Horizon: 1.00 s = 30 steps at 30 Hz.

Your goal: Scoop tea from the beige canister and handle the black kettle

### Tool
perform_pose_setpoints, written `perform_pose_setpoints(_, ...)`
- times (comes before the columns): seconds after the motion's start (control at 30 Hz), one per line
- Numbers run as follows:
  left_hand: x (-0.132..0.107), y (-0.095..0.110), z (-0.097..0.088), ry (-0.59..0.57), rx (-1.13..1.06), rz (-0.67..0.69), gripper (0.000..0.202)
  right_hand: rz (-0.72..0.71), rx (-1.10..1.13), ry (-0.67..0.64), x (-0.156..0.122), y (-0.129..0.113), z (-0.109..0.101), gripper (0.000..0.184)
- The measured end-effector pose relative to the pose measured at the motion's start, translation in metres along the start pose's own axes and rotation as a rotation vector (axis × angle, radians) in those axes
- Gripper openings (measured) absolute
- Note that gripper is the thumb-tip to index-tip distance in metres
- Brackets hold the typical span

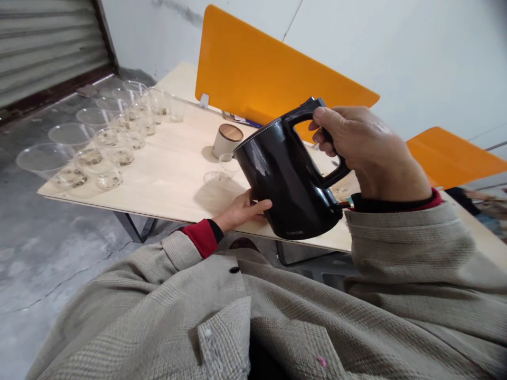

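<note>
A glossy black electric kettle (285,179) is held tilted above the near part of the table, its rim leaning left. My right hand (356,137) wraps round its handle from above. Lower down, my left hand (243,210) lies against the kettle's left side, thumb on the wall near the base; its other fingers are mostly hidden. Close by the kettle's raised rim, a small clear cup (228,162) is partly covered by it. Behind that stands a pale canister (227,141) with a wooden lid.
Several clear plastic cups (99,163) with dark bits at the bottom stand in rows on the left of the wooden table (174,182). An orange divider panel (269,68) rises along the back edge, and another orange panel (455,155) stands further right.
</note>
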State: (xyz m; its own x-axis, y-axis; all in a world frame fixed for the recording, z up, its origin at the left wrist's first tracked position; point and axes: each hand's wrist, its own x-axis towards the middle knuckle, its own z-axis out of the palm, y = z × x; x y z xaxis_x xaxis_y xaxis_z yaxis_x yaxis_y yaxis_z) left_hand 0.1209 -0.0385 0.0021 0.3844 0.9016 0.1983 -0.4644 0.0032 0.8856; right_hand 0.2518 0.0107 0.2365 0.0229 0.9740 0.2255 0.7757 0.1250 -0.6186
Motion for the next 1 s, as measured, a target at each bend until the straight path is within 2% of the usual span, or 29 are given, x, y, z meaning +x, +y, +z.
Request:
perform_pose_setpoints(0.27,-0.001,0.0,0.0,-0.001,-0.02,-0.023,0.089,0.047,-0.062,0.008,-0.009,-0.013,0.003,0.049)
perform_pose_setpoints(0.53,-0.003,0.001,0.003,0.0,-0.072,-0.067,0.086,-0.019,-0.072,-0.048,-0.002,-0.008,0.001,0.05)
perform_pose_setpoints(0.73,-0.002,0.0,0.003,-0.004,-0.072,-0.062,0.084,0.035,-0.064,-0.009,-0.008,-0.013,0.003,0.047)
perform_pose_setpoints(0.87,-0.003,0.0,0.003,0.014,-0.06,-0.047,0.085,0.007,-0.015,-0.015,-0.008,-0.007,0.002,0.048)
perform_pose_setpoints(1.0,-0.002,0.0,0.003,0.04,-0.008,-0.025,0.085,-0.028,0.067,0.015,-0.004,0.009,-0.001,0.045)
